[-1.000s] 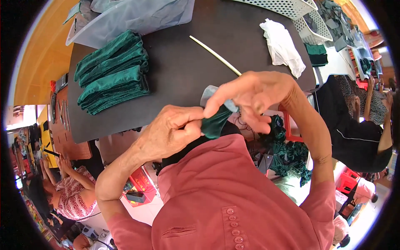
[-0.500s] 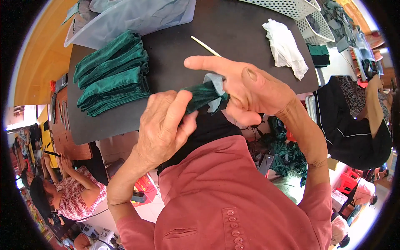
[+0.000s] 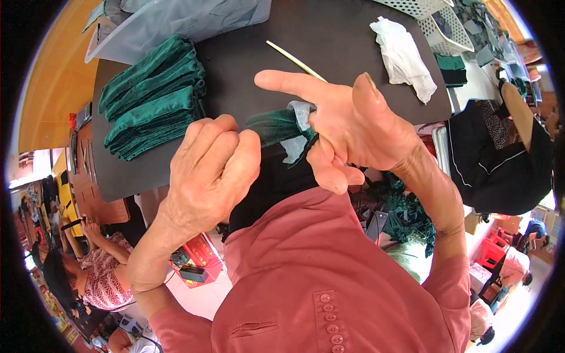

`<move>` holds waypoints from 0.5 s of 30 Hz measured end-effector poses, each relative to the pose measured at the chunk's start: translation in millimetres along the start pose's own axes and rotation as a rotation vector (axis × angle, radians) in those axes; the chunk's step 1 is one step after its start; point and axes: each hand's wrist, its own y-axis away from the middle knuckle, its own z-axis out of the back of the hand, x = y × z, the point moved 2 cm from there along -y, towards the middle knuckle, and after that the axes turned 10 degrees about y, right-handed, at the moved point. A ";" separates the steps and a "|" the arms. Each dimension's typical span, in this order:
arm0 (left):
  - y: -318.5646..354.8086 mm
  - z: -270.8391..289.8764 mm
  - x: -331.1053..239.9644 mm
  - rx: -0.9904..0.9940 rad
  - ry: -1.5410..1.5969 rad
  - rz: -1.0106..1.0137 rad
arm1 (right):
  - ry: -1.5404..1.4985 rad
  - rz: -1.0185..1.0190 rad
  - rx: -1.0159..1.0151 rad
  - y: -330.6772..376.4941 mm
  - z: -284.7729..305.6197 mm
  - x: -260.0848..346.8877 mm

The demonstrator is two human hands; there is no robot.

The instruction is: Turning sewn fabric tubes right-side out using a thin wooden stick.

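A small tube-like piece of green velvet (image 3: 273, 127) with a pale grey fabric edge stretches between my hands, above the table's near edge. My left hand (image 3: 213, 170) is closed in a fist at its left end, with the fingertips hidden behind the knuckles. At the pale edge is my right hand (image 3: 359, 120), palm turned up. Its lower fingers curl in against the cloth, while the index finger points left and the thumb stands up and apart. Folded green velvet pieces (image 3: 154, 112) lie in a stack on the table to the left.
The dark table (image 3: 235, 65) carries a pale stick (image 3: 294, 60) and a crumpled white cloth (image 3: 403, 59). A translucent bin (image 3: 182, 26) stands far left and perforated white baskets (image 3: 444, 35) far right. Green scraps (image 3: 409, 215) hang below the table, right. Other people sit at both sides.
My left hand has moved left and slightly down, away from my right hand. More of the velvet shows between them. My right thumb has lifted and spread wider.
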 end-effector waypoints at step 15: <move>4.6 -9.9 -1.3 0.423 1.132 0.740 | 0.249 -0.228 0.298 24.8 0.6 -5.9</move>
